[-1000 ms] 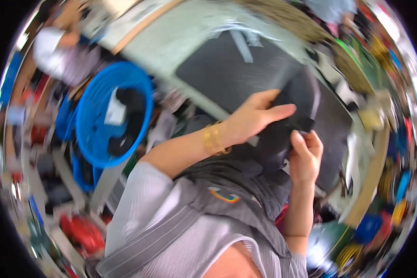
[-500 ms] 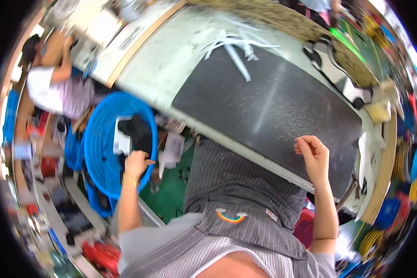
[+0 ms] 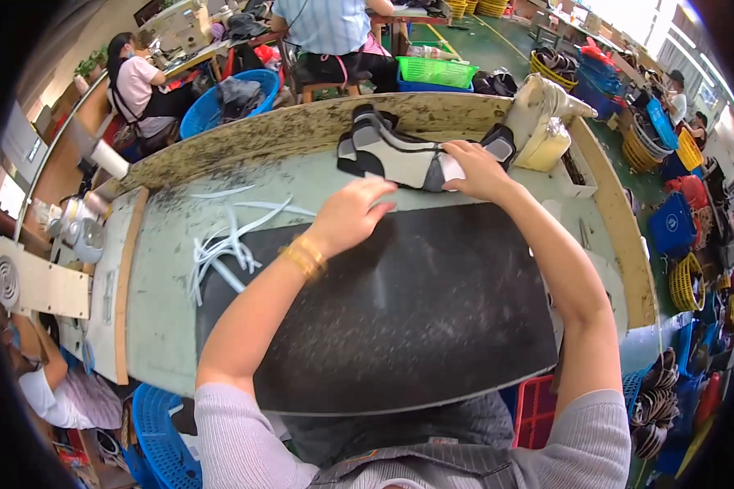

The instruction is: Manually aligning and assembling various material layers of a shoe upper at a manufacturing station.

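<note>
Shoe pieces in white, grey and black lie just ahead of my grip, at the far side of the table, close to the raised wooden edge beyond them. My right hand rests on their right part, palm down, fingers reaching over the top; I cannot tell whether the thumb and fingers are closed on the material or only laid across it. My left hand is just beside the near left part of the pieces, with its thumb and fingers a little apart; whether the fingertips touch the material I cannot tell. A gold bracelet circles that wrist.

Below both hands, on my side of the pieces, a black mat covers much of the table, its surface scuffed and speckled. Left of my left hand, thin white strips lie in a loose tangle, partly over the mat's corner and partly on the table. Right of my right hand stands a pale yellow container, near the end of the pieces. Farther ahead of my grip, past the wooden edge, a bright green basket sits near a seated person in a striped shirt.
</note>
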Action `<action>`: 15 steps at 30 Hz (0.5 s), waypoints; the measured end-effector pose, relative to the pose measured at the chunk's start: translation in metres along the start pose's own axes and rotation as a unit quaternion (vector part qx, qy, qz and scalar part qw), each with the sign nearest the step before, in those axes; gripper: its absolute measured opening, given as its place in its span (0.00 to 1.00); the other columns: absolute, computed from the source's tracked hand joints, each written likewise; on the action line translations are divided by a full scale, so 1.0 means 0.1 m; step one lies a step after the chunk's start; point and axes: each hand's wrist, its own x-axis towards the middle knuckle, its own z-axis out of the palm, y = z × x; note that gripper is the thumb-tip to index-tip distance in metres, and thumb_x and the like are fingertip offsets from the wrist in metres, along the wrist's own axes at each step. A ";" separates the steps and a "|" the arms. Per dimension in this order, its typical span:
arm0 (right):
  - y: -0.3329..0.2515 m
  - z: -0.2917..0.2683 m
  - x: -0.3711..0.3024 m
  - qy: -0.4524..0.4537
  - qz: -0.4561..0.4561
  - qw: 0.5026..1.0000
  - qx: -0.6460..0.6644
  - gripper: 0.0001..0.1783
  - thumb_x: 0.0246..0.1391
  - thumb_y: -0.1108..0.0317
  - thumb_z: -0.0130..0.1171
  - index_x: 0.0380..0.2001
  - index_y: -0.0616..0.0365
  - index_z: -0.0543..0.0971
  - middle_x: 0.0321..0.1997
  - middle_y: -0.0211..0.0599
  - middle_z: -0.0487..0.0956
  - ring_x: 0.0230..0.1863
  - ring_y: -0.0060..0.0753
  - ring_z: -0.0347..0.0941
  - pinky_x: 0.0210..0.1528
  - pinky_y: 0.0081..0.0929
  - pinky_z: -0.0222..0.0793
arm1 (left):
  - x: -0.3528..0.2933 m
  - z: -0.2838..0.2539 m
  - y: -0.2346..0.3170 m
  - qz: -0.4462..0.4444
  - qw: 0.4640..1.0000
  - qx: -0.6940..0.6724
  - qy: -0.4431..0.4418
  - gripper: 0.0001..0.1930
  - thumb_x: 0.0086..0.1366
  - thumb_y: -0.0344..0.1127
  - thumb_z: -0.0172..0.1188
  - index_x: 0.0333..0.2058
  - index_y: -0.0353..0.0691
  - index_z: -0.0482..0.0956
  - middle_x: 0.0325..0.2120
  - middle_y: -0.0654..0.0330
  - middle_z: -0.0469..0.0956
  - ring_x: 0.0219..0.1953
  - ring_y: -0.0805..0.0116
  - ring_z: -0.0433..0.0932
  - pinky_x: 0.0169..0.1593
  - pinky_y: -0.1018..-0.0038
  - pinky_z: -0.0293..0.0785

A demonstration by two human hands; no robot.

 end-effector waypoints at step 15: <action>-0.85 -1.00 -0.44 0.019 -0.222 0.973 0.060 0.36 0.28 0.49 0.77 0.38 0.60 0.73 0.29 0.41 0.76 0.33 0.48 0.75 0.36 0.39 0.70 | 0.04 -0.61 0.82 0.086 0.970 0.223 0.054 0.10 0.56 0.40 0.66 0.29 0.42 0.76 0.25 0.59 0.75 0.30 0.58 0.79 0.34 0.67 0.73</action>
